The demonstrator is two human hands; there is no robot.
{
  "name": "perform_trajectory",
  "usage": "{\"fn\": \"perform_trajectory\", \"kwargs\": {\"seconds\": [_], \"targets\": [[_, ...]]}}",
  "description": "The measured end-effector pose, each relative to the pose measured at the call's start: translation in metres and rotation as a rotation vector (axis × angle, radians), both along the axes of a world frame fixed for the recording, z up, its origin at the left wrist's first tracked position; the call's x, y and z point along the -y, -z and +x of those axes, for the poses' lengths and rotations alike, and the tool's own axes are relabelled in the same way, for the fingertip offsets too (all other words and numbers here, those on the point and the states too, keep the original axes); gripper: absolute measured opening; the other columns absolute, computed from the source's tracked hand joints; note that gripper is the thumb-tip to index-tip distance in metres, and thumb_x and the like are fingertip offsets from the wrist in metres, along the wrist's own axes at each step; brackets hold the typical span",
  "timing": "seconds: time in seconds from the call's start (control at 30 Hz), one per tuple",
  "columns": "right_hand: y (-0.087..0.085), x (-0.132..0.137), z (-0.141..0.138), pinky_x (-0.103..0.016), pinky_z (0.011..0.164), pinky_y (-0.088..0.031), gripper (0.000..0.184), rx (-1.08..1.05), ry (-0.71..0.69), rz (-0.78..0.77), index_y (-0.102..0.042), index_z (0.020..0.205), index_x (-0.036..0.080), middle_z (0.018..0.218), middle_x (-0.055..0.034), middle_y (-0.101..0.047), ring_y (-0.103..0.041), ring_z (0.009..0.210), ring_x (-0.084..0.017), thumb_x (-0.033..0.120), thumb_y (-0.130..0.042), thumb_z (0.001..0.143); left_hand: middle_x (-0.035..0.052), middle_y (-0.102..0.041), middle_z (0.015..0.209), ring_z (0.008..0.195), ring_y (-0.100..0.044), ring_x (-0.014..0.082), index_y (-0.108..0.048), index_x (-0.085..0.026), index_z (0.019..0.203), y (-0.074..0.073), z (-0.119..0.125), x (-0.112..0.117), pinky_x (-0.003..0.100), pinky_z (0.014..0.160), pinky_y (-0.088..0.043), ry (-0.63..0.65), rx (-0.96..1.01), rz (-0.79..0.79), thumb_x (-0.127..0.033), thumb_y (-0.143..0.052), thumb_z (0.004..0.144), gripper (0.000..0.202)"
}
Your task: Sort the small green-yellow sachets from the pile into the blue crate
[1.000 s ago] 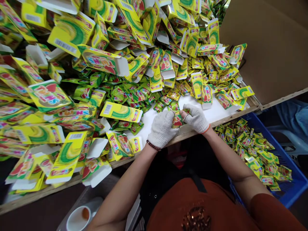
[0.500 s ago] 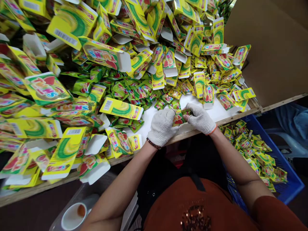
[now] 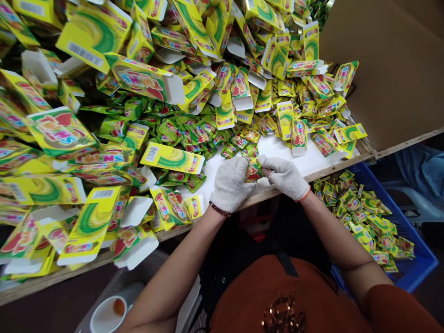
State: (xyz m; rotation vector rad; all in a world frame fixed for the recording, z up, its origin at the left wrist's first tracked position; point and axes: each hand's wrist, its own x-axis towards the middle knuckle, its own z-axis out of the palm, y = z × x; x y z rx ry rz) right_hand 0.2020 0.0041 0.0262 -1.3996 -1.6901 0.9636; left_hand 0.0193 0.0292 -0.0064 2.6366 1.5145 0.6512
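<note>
From where I stand, at far left: yellow-green cartons (image 3: pixel 92 226) heaped along the worktop, many with white flaps open. Below them, a white cup (image 3: pixel 99 320) with a brown patch inside. Next, green sachets (image 3: pixel 169 133) piled loose behind a barcoded carton (image 3: pixel 172 157). Left hand (image 3: pixel 229 185), in a pale knit glove, beaded bracelet (image 3: pixel 220 209) at wrist, grasps a small printed pack (image 3: pixel 253 170); fingertips partly hidden. Pack is between both hands, near the worktop's front edge. Right hand (image 3: pixel 287 176), gloved likewise, pinches its other side. Farther right, beneath the edge: blue crate (image 3: pixel 421 272) holding yellow-green packets (image 3: pixel 371 222); above it, a brown panel (image 3: pixel 385 69).
</note>
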Motion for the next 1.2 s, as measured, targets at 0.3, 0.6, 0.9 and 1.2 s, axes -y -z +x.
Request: {"fn": "perform_trajectory", "kwargs": {"seconds": [0.3, 0.6, 0.9, 1.2], "targets": [[-0.005, 0.006, -0.006, -0.024, 0.046, -0.038, 0.018, -0.050, -0.199, -0.249, -0.067, 0.089, 0.017, 0.056, 0.0044, -0.053, -0.046, 0.044, -0.010, 0.030, -0.055, 0.087, 0.0156, -0.065, 0.103, 0.098, -0.061, 0.0327, -0.060, -0.013, 0.114, 0.001, -0.001, -0.001, 0.044, 0.087, -0.048, 0.047, 0.198, -0.110, -0.040, -0.068, 0.076, 0.047], [-0.012, -0.024, 0.002, -0.030, 0.074, -0.049, 0.012, 0.066, -0.072, 0.238, -0.063, 0.087, 0.019, 0.084, -0.0027, -0.063, -0.058, 0.077, -0.016, 0.016, -0.055, 0.079, 0.0065, -0.071, 0.093, 0.082, -0.068, 0.0200, -0.057, -0.018, 0.101, -0.002, 0.003, 0.004, 0.032, 0.072, -0.057, 0.076, 1.027, -0.703, -0.045, -0.066, 0.082, 0.034], [0.032, -0.009, 0.008, -0.033, 0.081, -0.054, 0.029, -0.249, 0.051, 0.050, -0.062, 0.099, 0.017, 0.095, -0.0060, -0.068, -0.064, 0.088, -0.019, 0.038, -0.067, 0.079, 0.0058, -0.070, 0.096, 0.083, -0.070, 0.0196, -0.054, -0.019, 0.110, 0.001, 0.002, 0.006, 0.033, 0.074, -0.058, 0.079, 1.083, -0.684, -0.039, -0.072, 0.077, 0.043], [0.033, -0.012, -0.008, -0.033, 0.082, -0.053, 0.027, -0.122, 0.005, 0.100, -0.064, 0.107, 0.016, 0.092, -0.0057, -0.067, -0.062, 0.087, -0.019, 0.035, -0.056, 0.089, 0.0025, -0.064, 0.080, 0.076, -0.061, 0.0156, -0.061, -0.019, 0.082, 0.000, -0.005, -0.001, 0.027, 0.069, -0.052, 0.035, 0.949, -0.423, -0.036, -0.063, 0.080, 0.017]]}}
